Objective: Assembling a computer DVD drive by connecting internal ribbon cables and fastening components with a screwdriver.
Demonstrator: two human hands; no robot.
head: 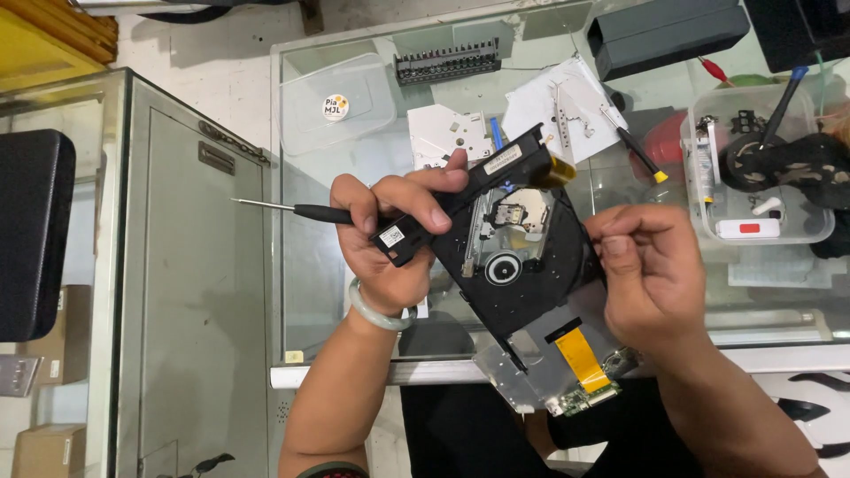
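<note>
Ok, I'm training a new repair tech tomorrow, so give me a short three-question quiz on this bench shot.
1. True or false: the left hand holds both a screwdriver and the drive.
2. Which colour is the ribbon cable at the drive's lower end? A) blue B) orange-yellow C) white
3. What is worn on the left wrist?

Key:
1. True; the screwdriver's tip points away to the left.
2. B
3. A pale green bangle. The right hand grips the drive's right edge.
</note>
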